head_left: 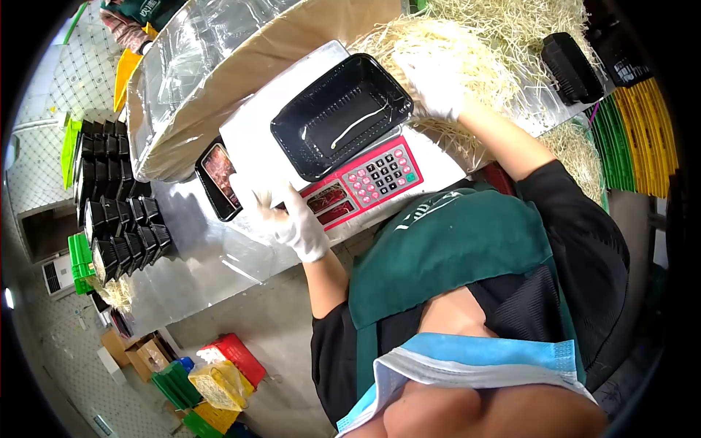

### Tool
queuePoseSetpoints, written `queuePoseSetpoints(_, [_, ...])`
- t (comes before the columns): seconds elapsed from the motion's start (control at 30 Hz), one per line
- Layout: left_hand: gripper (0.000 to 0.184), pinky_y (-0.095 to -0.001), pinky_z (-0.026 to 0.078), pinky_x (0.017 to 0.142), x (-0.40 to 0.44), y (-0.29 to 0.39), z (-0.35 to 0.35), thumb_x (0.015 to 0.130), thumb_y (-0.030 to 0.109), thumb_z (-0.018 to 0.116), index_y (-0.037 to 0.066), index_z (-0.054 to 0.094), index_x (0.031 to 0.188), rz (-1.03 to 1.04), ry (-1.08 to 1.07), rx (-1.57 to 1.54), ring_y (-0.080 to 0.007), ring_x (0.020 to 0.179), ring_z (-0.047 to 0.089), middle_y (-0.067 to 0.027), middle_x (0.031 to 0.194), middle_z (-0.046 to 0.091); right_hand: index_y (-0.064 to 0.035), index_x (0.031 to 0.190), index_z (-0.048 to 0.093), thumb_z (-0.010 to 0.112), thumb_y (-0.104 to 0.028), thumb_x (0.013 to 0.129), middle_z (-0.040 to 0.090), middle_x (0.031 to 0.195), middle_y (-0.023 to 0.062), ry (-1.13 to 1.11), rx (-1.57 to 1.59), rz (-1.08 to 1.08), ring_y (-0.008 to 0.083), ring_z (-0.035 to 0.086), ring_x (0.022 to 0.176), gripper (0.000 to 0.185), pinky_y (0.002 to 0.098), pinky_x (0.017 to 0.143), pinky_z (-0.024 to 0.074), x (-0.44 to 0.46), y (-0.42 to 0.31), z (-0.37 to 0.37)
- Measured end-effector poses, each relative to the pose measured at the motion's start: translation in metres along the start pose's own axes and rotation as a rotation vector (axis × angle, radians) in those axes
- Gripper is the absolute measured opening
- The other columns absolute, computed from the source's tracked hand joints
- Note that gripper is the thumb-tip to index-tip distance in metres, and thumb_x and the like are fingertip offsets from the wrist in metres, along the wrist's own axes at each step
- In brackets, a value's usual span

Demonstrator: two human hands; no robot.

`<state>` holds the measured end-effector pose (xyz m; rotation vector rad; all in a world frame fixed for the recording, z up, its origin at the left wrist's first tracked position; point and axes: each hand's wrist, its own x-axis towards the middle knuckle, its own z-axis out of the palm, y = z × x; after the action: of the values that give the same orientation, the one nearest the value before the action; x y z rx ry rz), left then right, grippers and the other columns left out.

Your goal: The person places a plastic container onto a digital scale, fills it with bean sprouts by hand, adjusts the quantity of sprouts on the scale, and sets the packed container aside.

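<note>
My left hand [288, 217], in a white glove, is beside the scale's display, its thumb and fingers apart. Its fingertips come close to a small black-rimmed tray [219, 180] with reddish contents; whether they touch is unclear. On the white scale [252, 131] rests a black plastic tray [321, 120], with a single pale bean sprout [358, 127] inside. The scale has a red keypad panel [376, 177]. My right hand [436, 95], also white-gloved, is at the edge of a heap of bean sprouts [475, 58], right of the tray; its fingers blend into the pale strands.
Stacks of filled black trays [120, 197] stand at the left table end. A plastic-lined bin wall [241, 51] rises behind the scale. More black trays [573, 66] lie at right, near green and yellow crates [631, 139]. Another person's sleeve [124, 29] shows upper left.
</note>
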<state>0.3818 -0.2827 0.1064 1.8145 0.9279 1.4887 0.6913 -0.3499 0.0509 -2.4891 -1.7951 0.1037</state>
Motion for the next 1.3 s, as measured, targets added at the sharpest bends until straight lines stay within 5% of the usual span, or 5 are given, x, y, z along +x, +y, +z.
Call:
queuePoseSetpoints(0.07, [0.036,-0.0324,0.046,0.088,-0.027,0.012,0.004,0.087,-0.001,0.052,-0.003,0.047,0.122,0.083,0.058,0.0,-0.0208,0.095,0.059,-0.0143,0.11,0.059,-0.0003,0.14,0.033,0.072,-0.041,0.069,0.048,0.13,0.0223,0.407,-0.211,-0.102,0.0372,0.047,0.119,0.091,0.0417,0.103,0.0358,-0.026,0.002,0.035])
queuePoseSetpoints(0.33, [0.036,-0.0379,0.044,0.096,-0.085,0.035,0.097,0.081,0.008,0.063,-0.003,0.059,0.114,0.153,-0.913,0.001,-0.0316,0.114,0.055,-0.0198,0.122,0.057,-0.0068,0.14,0.035,0.07,-0.042,0.07,0.043,0.135,0.0234,0.182,0.245,-0.224,0.04,0.04,0.126,0.086,0.0485,0.107,0.0298,0.012,0.048,0.007])
queuePoseSetpoints(0.67, [0.064,-0.0446,0.016,0.113,-0.08,0.029,0.23,0.089,0.028,0.048,-0.004,0.029,0.141,0.226,-1.106,0.746,-0.0352,0.138,0.023,-0.0242,0.146,0.028,-0.0083,0.139,0.038,0.07,-0.058,0.065,0.042,0.137,0.0205,0.174,0.413,-0.45,0.0393,0.038,0.128,0.095,0.0482,0.108,0.0273,-0.065,0.085,0.0])
queuePoseSetpoints(1.23, [0.051,-0.0493,0.027,0.103,-0.119,0.023,0.269,0.091,0.019,0.039,-0.003,0.037,0.137,0.521,-0.799,0.44,-0.0345,0.114,0.047,-0.0241,0.124,0.05,-0.0082,0.139,0.041,0.059,-0.045,0.084,0.04,0.14,0.0186,-0.141,0.386,-0.27,0.0328,0.039,0.128,0.069,0.0413,0.108,0.0291,0.011,0.131,-0.043])
queuePoseSetpoints(1.3, [0.054,-0.0485,0.031,0.1,-0.113,0.033,0.266,0.09,0.017,0.039,-0.004,0.032,0.139,0.392,-1.176,0.658,-0.0331,0.097,0.053,-0.0229,0.109,0.057,-0.0089,0.133,0.048,0.06,-0.047,0.082,0.051,0.129,0.0172,0.134,0.253,-0.377,0.032,0.05,0.115,0.065,0.0409,0.1,0.0386,0.024,0.104,0.001])
